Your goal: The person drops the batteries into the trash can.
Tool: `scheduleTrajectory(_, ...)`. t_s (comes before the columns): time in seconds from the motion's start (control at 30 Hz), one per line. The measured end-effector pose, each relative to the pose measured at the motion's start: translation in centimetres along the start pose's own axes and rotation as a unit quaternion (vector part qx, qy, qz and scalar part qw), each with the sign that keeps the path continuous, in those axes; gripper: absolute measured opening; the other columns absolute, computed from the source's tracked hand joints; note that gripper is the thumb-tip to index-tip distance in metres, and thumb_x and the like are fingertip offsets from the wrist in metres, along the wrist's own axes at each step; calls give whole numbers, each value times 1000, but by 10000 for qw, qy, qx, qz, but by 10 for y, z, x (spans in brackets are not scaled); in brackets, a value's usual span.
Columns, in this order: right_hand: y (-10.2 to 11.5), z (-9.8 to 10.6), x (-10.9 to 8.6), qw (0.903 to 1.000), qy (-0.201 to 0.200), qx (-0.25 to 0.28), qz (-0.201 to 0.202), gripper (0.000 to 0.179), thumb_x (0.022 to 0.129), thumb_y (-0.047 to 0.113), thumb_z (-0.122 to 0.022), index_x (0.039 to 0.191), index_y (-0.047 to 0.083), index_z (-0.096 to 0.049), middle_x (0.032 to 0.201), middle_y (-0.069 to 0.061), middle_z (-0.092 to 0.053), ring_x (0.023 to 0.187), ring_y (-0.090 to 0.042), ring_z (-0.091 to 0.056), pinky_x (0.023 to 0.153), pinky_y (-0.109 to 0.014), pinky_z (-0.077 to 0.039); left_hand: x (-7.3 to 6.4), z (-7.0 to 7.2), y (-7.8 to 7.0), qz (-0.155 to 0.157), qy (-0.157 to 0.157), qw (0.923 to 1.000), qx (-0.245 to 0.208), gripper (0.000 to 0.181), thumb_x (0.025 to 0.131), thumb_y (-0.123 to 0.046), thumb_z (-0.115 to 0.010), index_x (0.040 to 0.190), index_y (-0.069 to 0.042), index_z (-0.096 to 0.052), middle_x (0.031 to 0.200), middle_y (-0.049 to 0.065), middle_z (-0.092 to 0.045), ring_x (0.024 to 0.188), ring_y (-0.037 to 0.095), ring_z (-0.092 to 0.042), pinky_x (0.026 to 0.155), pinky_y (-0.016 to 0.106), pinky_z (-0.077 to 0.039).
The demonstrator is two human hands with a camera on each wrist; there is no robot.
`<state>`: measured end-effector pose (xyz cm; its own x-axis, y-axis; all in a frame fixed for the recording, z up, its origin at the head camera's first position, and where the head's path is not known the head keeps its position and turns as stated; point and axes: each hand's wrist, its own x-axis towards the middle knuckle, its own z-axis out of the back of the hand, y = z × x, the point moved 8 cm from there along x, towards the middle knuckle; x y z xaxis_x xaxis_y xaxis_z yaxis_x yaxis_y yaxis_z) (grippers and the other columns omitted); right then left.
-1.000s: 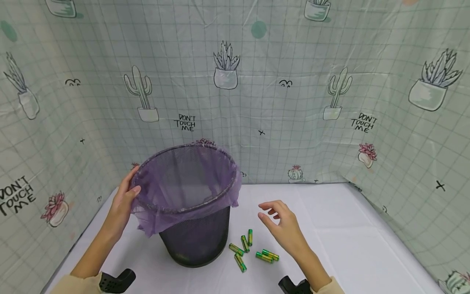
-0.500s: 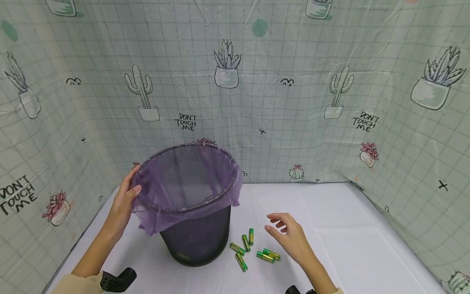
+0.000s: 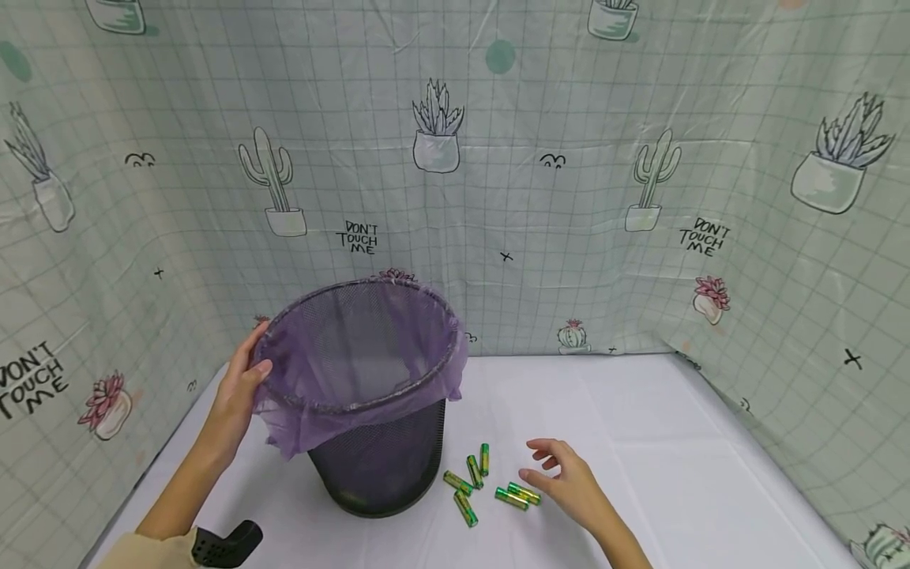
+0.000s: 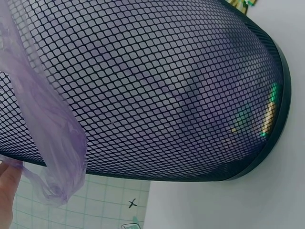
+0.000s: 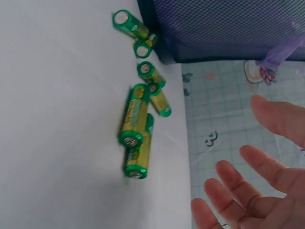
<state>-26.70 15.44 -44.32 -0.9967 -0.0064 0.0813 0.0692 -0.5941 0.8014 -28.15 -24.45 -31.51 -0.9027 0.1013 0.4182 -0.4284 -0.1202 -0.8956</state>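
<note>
A black mesh wastebasket [image 3: 387, 466] stands at left of centre, lined with a purple plastic bag [image 3: 306, 427] folded over its rim. My left hand [image 3: 238, 391] grips the rim at its left side, thumb over the edge. Through the mesh in the left wrist view, green and gold shapes [image 4: 269, 112] show near the bottom. Several green and gold batteries lie right of the basket, including a side-by-side pair [image 3: 517, 495]. Just right of that pair hovers my right hand [image 3: 572, 486], fingers slightly bent and apart from the thumb, holding nothing.
A white cloth covers the table [image 3: 682, 458]. Behind and on both sides hangs a grid-patterned curtain [image 3: 540, 292] printed with cacti. Another battery [image 3: 465, 508] lies close to the basket's base, at the near end of the group.
My right hand has come down and to the right, from beside the basket to near the battery pair. The left hand, basket and batteries have stayed put.
</note>
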Motion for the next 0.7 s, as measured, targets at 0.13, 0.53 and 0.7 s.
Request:
scheduleTrajectory(0.13, -14, -4, -3, 9993, 220, -60, -282, 48, 75, 23, -74, 118, 6, -59, 103, -7, -59, 93, -19, -53, 73, -32, -43, 0, 0, 1, 5, 5, 10000, -17, 56, 97, -19, -34, 150, -19, -16, 158, 8, 3, 144, 19, -3, 98, 4, -20)
scheduleTrajectory(0.53, -40, -13, -5, 9971, 533, -155, -528, 46, 74, 18, -75, 113, 0, -59, 94, -4, -57, 84, -16, -47, 68, -28, -39, 0, 0, 1, 6, -3, 10000, -2, 56, 97, -19, -34, 150, -18, -16, 158, 9, 3, 144, 19, -2, 98, 4, -20)
scheduleTrajectory(0.7, -45, -14, -5, 9974, 539, -162, -451, 41, 73, 15, -75, 108, -1, -62, 94, -4, -58, 84, -16, -48, 69, -24, -38, -1, 1, 1, -4, -2, 10000, -26, 56, 97, -19, -33, 150, -19, -16, 158, 8, 3, 144, 18, -1, 99, 4, -19)
